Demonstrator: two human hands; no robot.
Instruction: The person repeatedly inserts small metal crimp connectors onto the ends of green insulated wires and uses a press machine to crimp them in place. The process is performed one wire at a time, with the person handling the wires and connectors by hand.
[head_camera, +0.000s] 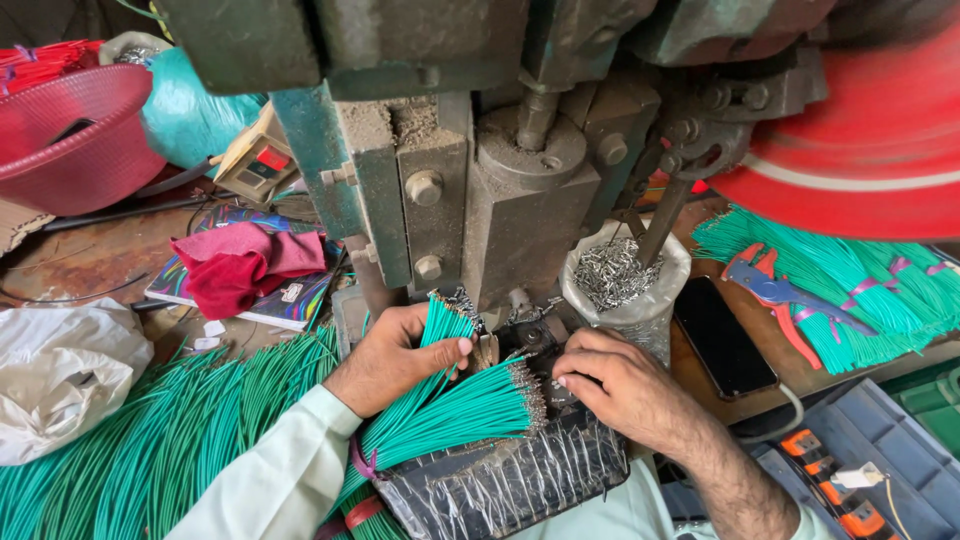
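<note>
A person's left hand, wrist bent and fingers curled, clutches a bundle of green wires at the foot of a grimy grey press machine, the metal-tipped wire ends fanning toward the right hand. That hand lies palm-down with fingers tucked under at the press's die; whether it pinches anything cannot be told. More green wires sprawl across the tabletop at left, while a bag of small metal terminals and a black phone sit just to the right.
</note>
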